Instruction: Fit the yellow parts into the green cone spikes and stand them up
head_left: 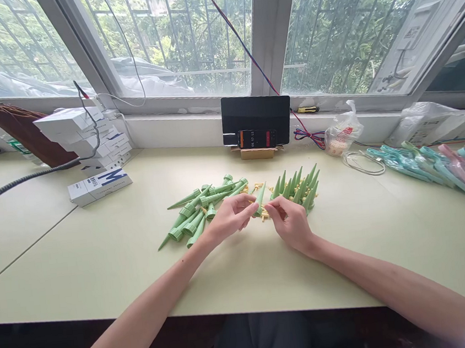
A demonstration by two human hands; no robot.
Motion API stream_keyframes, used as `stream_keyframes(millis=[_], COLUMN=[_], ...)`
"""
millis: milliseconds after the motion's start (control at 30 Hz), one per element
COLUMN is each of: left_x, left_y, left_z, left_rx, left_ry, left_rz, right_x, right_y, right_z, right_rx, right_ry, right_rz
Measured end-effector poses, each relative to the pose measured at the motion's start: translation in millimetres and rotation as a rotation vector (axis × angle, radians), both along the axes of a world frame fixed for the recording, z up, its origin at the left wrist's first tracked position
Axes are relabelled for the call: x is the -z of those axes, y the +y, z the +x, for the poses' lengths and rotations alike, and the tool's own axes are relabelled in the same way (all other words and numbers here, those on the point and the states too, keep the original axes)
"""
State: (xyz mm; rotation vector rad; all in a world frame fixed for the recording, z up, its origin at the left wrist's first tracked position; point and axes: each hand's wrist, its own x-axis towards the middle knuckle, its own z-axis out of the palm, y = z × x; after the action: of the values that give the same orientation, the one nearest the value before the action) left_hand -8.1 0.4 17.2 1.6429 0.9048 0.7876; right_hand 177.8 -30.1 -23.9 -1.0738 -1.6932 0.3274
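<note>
My left hand is closed on a pale green watering spike, its pointed end up. Close beside it, thumb and fingertips of my right hand are pinched together; whatever they hold is too small or hidden to make out. Small yellow pieces lie on the table between and behind the hands. To the left, several green spikes with ribbed caps are heaped on their sides. Beyond my right hand, a group of green spikes stands close together, points up, with yellow bits among them.
A phone showing a timer leans against a black tablet at the back. White boxes are at the left, near a coiled cord. A knotted plastic bag, a white cable and bagged coloured items lie right.
</note>
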Motion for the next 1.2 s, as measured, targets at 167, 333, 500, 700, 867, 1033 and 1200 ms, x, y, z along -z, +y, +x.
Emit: stream_keyframes(millis=[167, 333, 500, 700, 867, 1033, 1200], left_x=[2.4, 5.9, 7.8, 14.3, 16.5, 14.9, 15.8], left_y=[0, 2, 2, 5, 6, 4, 4], left_z=[0, 0, -1, -2, -1, 0, 0], left_rx=[0.0, -0.003, 0.001, -0.014, -0.026, -0.044, -0.039], left_ry=[-0.022, -0.042, -0.019, -0.008, 0.004, 0.026, 0.067], left_rz=[0.03, 0.075, 0.118, 0.163, 0.223, 0.288, 0.399], right_x=[-0.5, -2.2, -2.9, -2.3, -2.0, -4.0, -6.9], right_y=[-1, -2, -1, -1, 0, 0, -1], right_z=[-1, -1, -1, 0, -1, -1, -1], right_rx=[-0.009, -0.024, -0.023, -0.014, -0.015, -0.069, -0.109], right_ry=[0.013, 0.041, 0.058, 0.07, 0.08, 0.134, 0.19], right_rz=[-0.007, -0.037, -0.089, -0.146, -0.165, -0.251, -0.317])
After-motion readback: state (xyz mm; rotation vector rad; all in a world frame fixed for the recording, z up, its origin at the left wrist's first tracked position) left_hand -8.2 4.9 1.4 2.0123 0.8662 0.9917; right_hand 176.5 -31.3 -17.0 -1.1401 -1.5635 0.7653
